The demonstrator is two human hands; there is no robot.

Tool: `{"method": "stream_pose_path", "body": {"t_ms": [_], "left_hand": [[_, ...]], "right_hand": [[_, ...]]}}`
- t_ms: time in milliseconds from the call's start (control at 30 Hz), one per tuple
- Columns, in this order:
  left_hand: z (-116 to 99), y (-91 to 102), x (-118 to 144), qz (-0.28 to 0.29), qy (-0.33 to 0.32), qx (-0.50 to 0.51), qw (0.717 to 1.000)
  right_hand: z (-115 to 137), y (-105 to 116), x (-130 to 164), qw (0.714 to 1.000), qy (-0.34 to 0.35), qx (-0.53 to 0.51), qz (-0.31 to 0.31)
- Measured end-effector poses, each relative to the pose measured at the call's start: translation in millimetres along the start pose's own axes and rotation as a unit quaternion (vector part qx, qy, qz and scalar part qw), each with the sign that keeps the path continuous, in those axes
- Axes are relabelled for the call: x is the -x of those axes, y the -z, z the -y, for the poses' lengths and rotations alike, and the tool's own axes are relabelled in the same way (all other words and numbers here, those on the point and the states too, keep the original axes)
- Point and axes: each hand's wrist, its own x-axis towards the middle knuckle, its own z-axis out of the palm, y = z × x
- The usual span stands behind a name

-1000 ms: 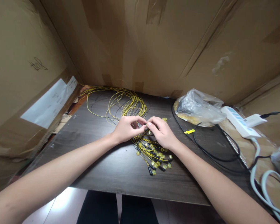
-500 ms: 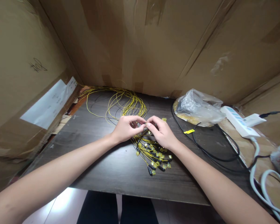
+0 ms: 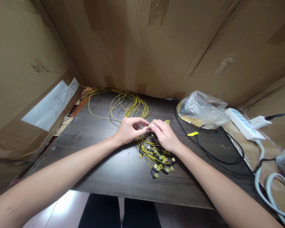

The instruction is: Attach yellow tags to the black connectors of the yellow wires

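Above the dark tabletop point(image 3: 90, 164), my left hand point(image 3: 131, 131) and my right hand point(image 3: 165, 134) meet fingertip to fingertip. Each is closed in a pinch at a small yellow piece point(image 3: 149, 126), which looks like the end of one of the thin cables; the fingers cover most of it. Below them lies a bunch of black cable ends point(image 3: 154, 173) with yellow clear tabs or caps point(image 3: 156, 167). Their thin yellow cables point(image 3: 137, 107) run up under my hands into loose coils at the back of the table.
Cardboard walls point(image 3: 142, 41) enclose the table at the back and sides. At the back right lie a crumpled plastic bag point(image 3: 201, 109) and a black cable point(image 3: 204, 153) with a yellow tag point(image 3: 193, 134). A white power strip point(image 3: 244, 124) sits at the far right.
A bit of yellow now shows between the fingertips. My right thumb and fingers have shifted slightly, while my left hand stays nearly in place.
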Motion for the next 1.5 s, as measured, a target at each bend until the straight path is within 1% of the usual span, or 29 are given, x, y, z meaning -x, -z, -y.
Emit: {"method": "stream_pose_path", "body": {"t_ms": [300, 433, 600, 667, 800, 867, 1033, 1100, 1167, 1267, 1333, 1400, 1500], "left_hand": [[-0.1, 0.6, 0.0, -0.003, 0.013, 0.007, 1.0], [2.0, 0.2, 0.3, -0.007, -0.001, 0.02, 1.0], [0.8, 0.0, 1.6, -0.004, -0.033, 0.014, 0.999], [-0.3, 0.0, 1.7, -0.007, -0.026, 0.015, 1.0], [0.4, -0.1, 0.7, -0.017, 0.017, 0.041, 0.999], [1.9, 0.2, 0.3, -0.018, 0.022, 0.048, 0.998], [2.3, 1.3, 0.5, -0.005, -0.032, 0.046, 0.998], [0.4, 1.4, 0.5, -0.003, -0.039, 0.042, 0.998], [-1.5, 1.2, 0.3, -0.003, -0.024, 0.03, 0.999], [-2.6, 0.9, -0.1, -0.007, 0.003, 0.017, 1.0], [-2.0, 1.1, -0.2, -0.007, 0.011, 0.016, 1.0], [-0.9, 1.6, -0.3, -0.006, 0.014, 0.018, 1.0], [-0.3, 2.3, -0.2, -0.002, 0.001, 0.015, 1.0]], "right_hand": [[-0.2, -0.9, 1.1, 1.0, 0.012, -0.003, -0.009], [-0.6, -0.5, 1.2, 1.0, 0.025, 0.018, 0.0], [-1.0, -1.2, 0.5, 1.0, 0.021, 0.019, 0.014], [-0.3, -1.8, 0.3, 1.0, 0.016, 0.013, 0.013], [1.5, -3.2, 0.5, 1.0, 0.012, 0.006, 0.008], [1.6, -3.6, 0.9, 1.0, 0.012, 0.006, 0.009], [0.2, -2.2, 1.2, 0.999, 0.015, 0.025, 0.032], [0.6, -1.2, 1.0, 0.999, 0.014, 0.033, 0.038], [1.9, 0.1, 0.7, 0.998, 0.015, 0.044, 0.033], [4.3, 1.9, 0.6, 0.999, 0.023, 0.045, 0.0], [5.3, 2.7, 0.8, 0.999, 0.024, 0.027, -0.021], [5.3, 2.7, 0.9, 1.0, 0.019, 0.008, -0.024], [4.0, 1.6, 0.6, 1.0, 0.015, 0.004, -0.007]]}}
